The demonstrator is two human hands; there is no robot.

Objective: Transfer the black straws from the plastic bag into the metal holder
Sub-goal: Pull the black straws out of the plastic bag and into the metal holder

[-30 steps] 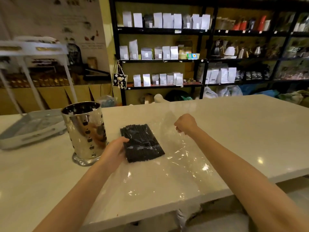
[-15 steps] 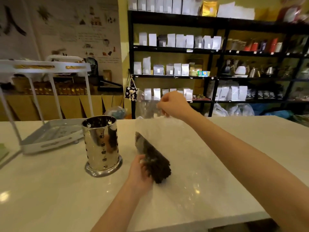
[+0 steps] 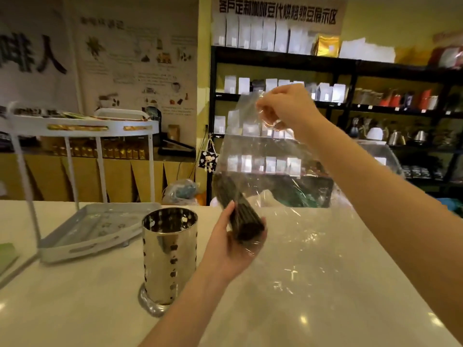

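Observation:
A bundle of black straws [image 3: 238,206] lies tilted inside a clear plastic bag [image 3: 288,171] held in the air over the white counter. My left hand [image 3: 230,246] grips the lower end of the bundle through the plastic. My right hand [image 3: 283,106] pinches the bag's top edge and holds it high. The shiny perforated metal holder [image 3: 169,256] stands upright on the counter just left of my left hand; I see nothing inside it from here.
A white two-tier rack [image 3: 82,221] stands at the back left of the counter [image 3: 325,296]. Something green [image 3: 7,254] lies at the left edge. Black shelves [image 3: 350,71] with white bags and kettles stand behind the counter.
The bag lay flat on the counter a second ago. My right hand has lifted its top edge high, and my left hand has raised the straw bundle off the counter.

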